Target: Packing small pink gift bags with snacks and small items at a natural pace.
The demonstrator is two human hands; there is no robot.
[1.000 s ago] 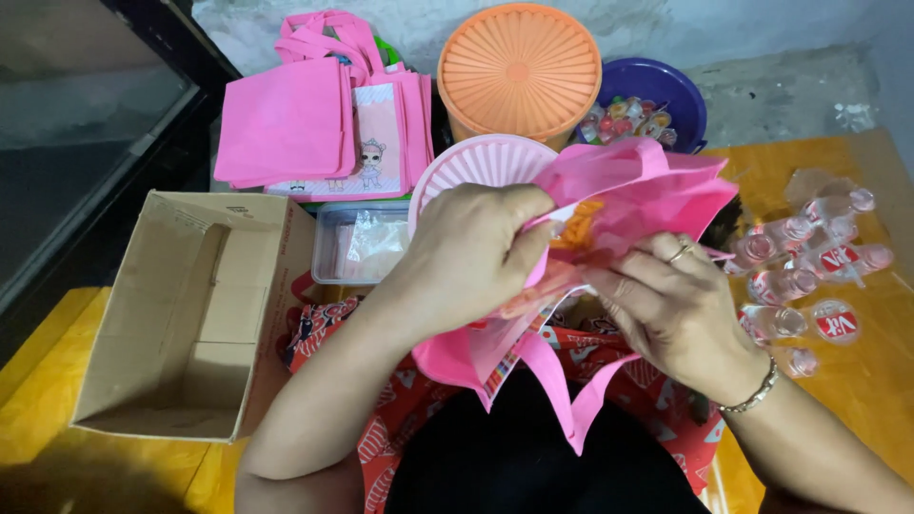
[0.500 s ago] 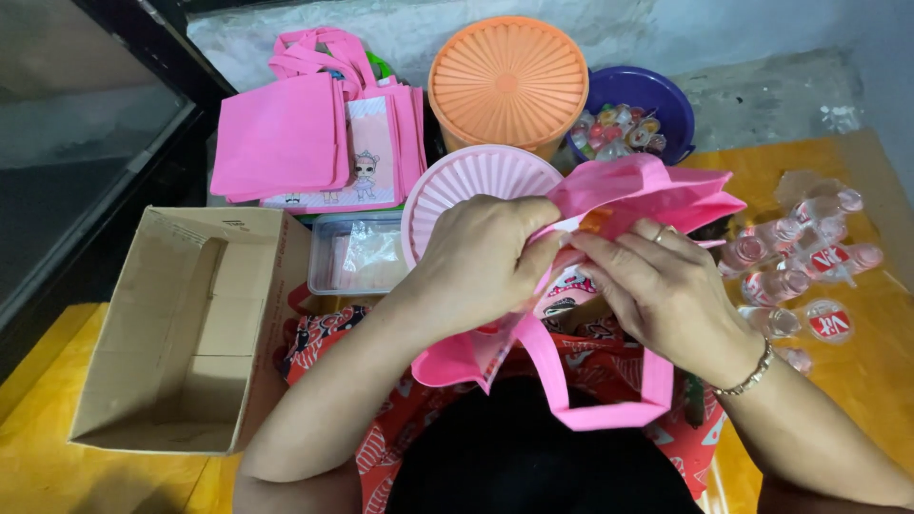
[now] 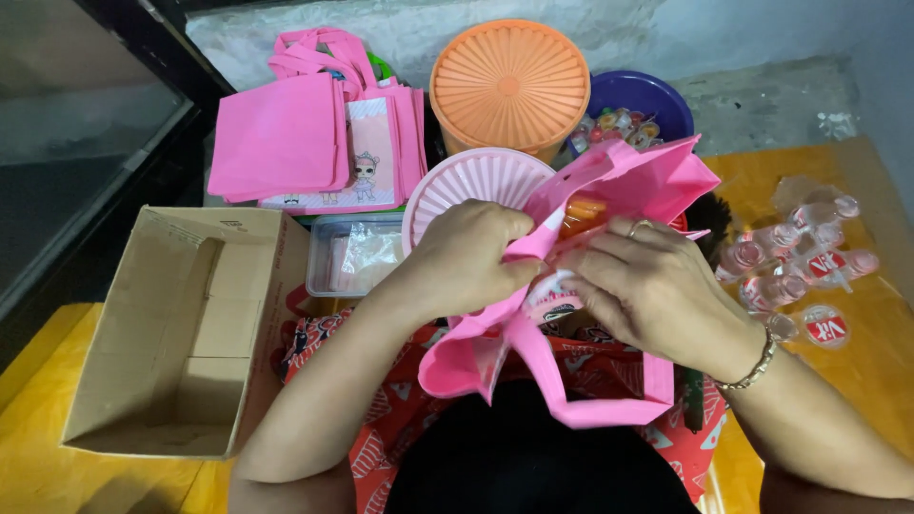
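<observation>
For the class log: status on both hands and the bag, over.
Left hand and right hand each grip the pink bag. Bag mouth open. Nothing in the way.

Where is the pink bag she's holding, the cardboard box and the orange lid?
pink bag [image 3: 624, 181]: head view, on its upper open flap.
cardboard box [image 3: 176, 333]: head view, on its bare inside floor.
orange lid [image 3: 509, 81]: head view, on the ribbed top's middle.
</observation>
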